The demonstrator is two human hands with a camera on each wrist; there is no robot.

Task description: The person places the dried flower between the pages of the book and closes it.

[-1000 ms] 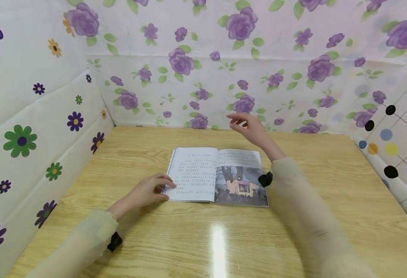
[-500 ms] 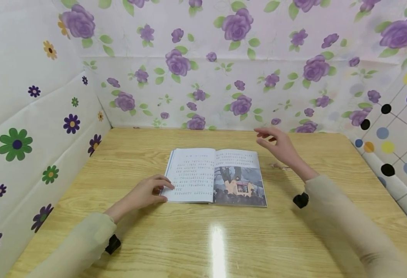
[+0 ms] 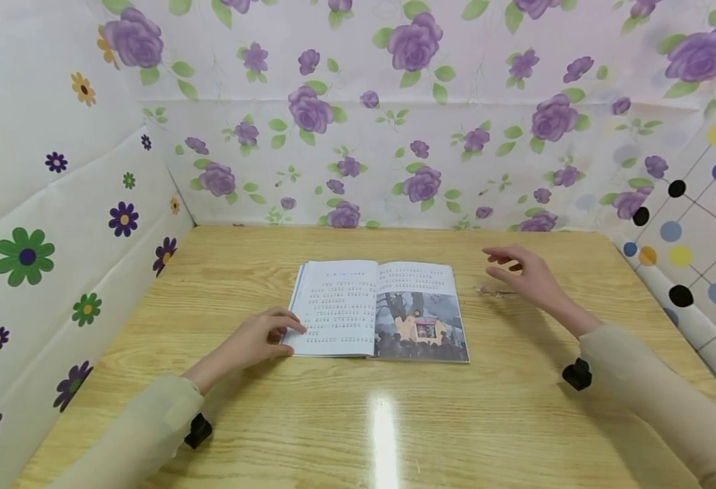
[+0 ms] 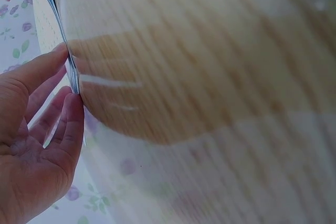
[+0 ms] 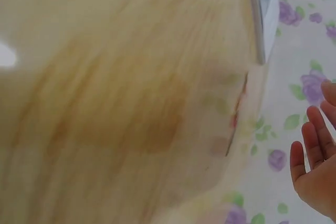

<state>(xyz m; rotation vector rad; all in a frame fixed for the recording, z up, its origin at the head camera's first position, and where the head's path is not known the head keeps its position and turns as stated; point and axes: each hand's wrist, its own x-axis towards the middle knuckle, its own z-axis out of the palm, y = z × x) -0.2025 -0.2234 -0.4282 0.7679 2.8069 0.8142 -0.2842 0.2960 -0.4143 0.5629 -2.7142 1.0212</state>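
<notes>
An open book (image 3: 346,309) lies flat on the table, with printed text on its left page and a dark illustration on its right one. My left hand (image 3: 260,337) holds the book's left edge near the lower corner: fingers bend onto the page and the thumb touches the edge. Close up in the left wrist view, thumb and fingertips meet the stacked page edges (image 4: 72,69). To the right of the book, my right hand (image 3: 529,278) hovers over the table, fingers loose and holding nothing. Just below it lies a thin stick-like thing (image 3: 494,292), partly reddish, its kind unclear.
The glossy wooden table (image 3: 309,421) reflects light near its front. Floral cloth (image 3: 358,136) hangs behind it, with a flower-patterned cloth (image 3: 77,238) on the left and a dotted one (image 3: 700,251) on the right.
My right hand has moved right and lower, from above the book's far right side to beyond its right edge, uncovering the thin thing. My left hand stays at the book's left edge.
</notes>
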